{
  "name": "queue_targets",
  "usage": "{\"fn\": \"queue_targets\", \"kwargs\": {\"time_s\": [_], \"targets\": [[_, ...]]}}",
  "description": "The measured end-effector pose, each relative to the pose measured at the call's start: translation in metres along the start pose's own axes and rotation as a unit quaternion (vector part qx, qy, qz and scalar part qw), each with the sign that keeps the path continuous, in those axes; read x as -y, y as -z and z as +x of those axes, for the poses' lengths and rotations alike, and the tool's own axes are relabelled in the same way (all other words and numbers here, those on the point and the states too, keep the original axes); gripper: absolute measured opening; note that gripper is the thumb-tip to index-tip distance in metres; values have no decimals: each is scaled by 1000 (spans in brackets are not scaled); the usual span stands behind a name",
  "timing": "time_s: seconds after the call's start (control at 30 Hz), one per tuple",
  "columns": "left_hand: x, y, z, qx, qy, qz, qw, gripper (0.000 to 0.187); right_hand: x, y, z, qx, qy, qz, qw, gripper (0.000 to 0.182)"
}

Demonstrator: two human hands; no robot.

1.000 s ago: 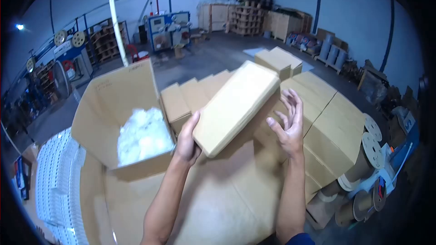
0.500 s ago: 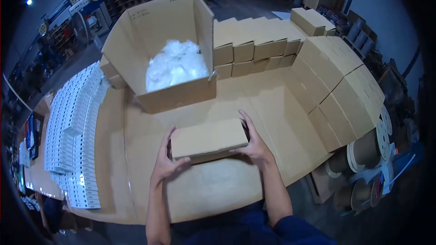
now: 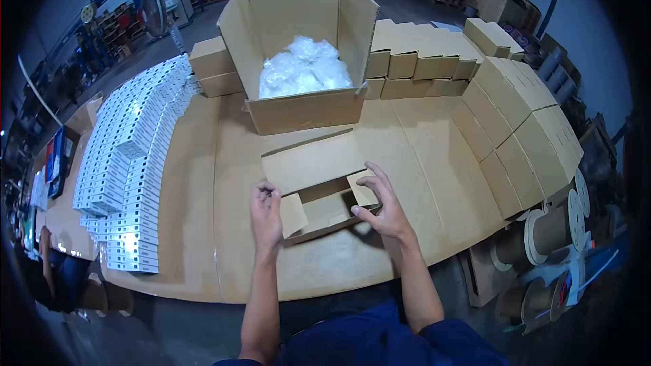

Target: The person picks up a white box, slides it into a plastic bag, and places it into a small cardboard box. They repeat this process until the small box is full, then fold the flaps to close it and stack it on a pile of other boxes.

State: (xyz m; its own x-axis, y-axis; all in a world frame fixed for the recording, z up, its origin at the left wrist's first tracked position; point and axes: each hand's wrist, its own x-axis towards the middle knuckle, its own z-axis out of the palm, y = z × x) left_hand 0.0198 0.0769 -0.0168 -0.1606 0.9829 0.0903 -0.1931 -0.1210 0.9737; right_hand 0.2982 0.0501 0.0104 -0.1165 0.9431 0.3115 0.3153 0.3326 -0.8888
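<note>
Two hands work a small box (image 3: 319,186) lying open near the front edge of the desk (image 3: 203,230): the left hand (image 3: 266,209) pinches its left side flap, the right hand (image 3: 381,205) grips the right flap. Bare cardboard lies all around it; the big carton (image 3: 298,112) stands behind, stacked boxes (image 3: 522,135) line the right edge, white packs (image 3: 132,163) the left.

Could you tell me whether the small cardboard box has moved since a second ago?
Yes. The small cardboard box was held up level with the big open carton; it now lies below it on the table, lid open.
</note>
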Motion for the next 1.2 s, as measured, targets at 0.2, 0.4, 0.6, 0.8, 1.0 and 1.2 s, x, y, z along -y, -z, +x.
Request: {"fn": "queue_targets", "kwargs": {"time_s": [0.2, 0.4, 0.6, 0.8, 1.0, 1.2], "targets": [[-41, -23, -58, 7, -135, 331, 934, 78, 0, -29, 0, -94, -17, -89, 991, 58], [-10, -32, 15, -13, -157, 317, 935, 83, -20, -34, 36, -132, -11, -84, 988, 62], [7, -48, 90, -20, -193, 297, 935, 75, -50, -28, 103, -141, -12, -131, 981, 74], [20, -59, 135, -103, -242, 220, 939, 54, -61, -28, 145, -134, -4, -118, 984, 74], [34, -57, 163, -119, -270, 258, 920, 43, -61, -25, 161, -136, 14, -202, 970, 68], [38, -57, 163, -118, -280, 247, 920, 42, -36, -5, 165, -164, -16, -125, 978, 48]]}}
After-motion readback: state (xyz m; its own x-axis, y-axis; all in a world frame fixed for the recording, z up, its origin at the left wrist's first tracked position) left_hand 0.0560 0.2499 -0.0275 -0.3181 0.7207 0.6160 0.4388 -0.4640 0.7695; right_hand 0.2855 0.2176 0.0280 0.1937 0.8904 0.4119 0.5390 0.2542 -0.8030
